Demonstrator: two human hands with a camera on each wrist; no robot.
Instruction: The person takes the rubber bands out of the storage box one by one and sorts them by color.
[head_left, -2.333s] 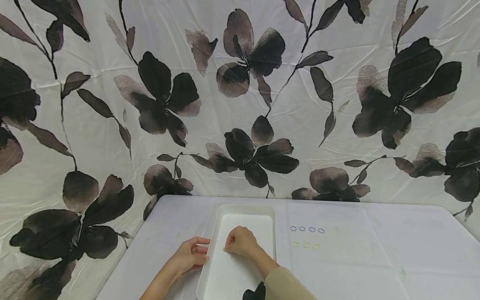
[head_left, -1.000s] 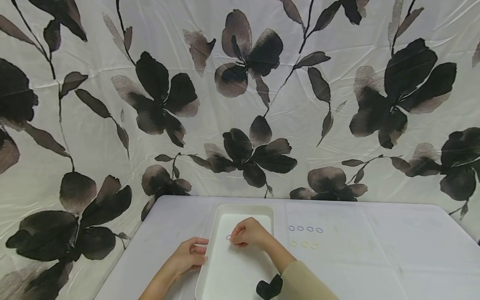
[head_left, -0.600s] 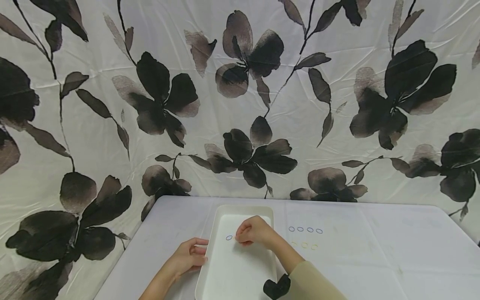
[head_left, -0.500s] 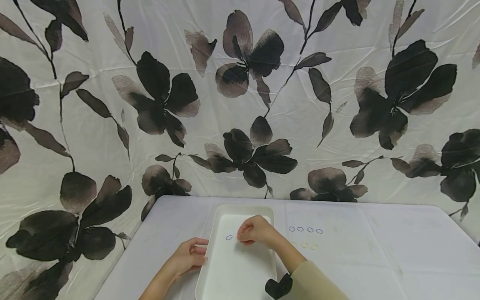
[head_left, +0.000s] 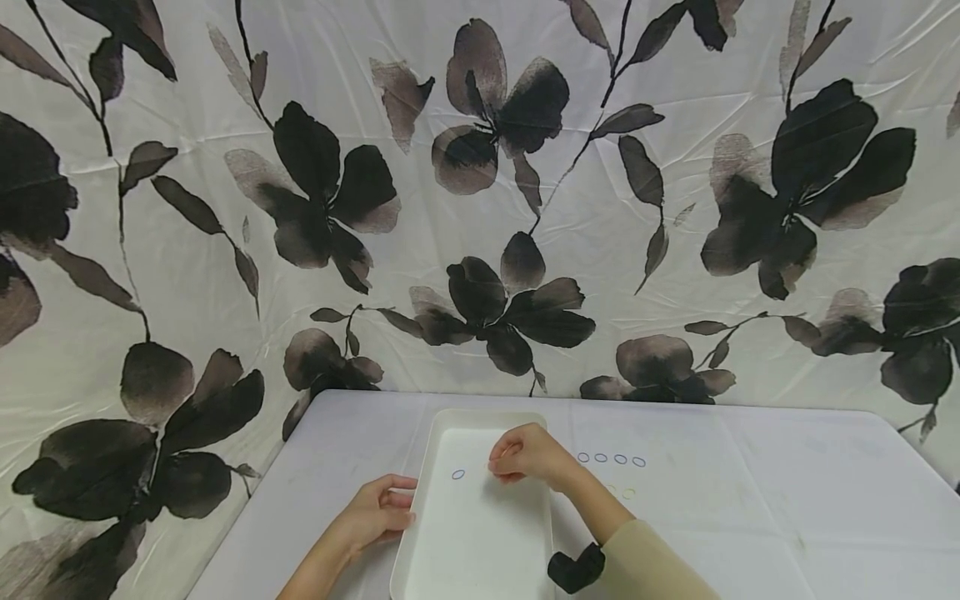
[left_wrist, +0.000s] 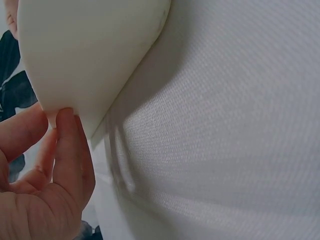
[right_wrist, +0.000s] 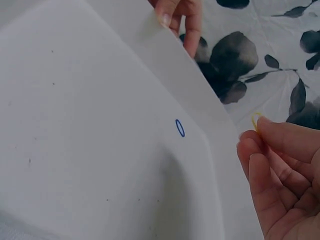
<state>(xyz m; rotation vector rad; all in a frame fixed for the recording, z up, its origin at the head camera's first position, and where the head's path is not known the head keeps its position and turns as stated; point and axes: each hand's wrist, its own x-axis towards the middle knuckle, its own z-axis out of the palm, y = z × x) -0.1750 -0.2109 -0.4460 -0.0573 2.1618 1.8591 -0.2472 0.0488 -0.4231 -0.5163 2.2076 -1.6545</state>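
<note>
A white tray (head_left: 480,550) lies on the table, and a small, thin blue ring (head_left: 458,475) rests on its floor towards the far left. At the tray's left side my left hand (head_left: 378,510) grips the rim; the fingers and thumb meet the edge in the left wrist view. Above the far right part of the tray hovers my right hand (head_left: 531,454). Its thumb and finger pinch a thin yellow ring (right_wrist: 255,121), clear in the right wrist view but hardly visible from the head.
Right of the tray, several blue rings (head_left: 620,459) form a row on the white-covered table (head_left: 750,517). Yellow rings (head_left: 628,493) lie nearer, partly hidden by my right forearm. A floral cloth (head_left: 480,208) hangs behind the table.
My right hand has moved right and slightly away across the tray, and the blue ring has come into sight where it was. The left hand stays at the rim.
</note>
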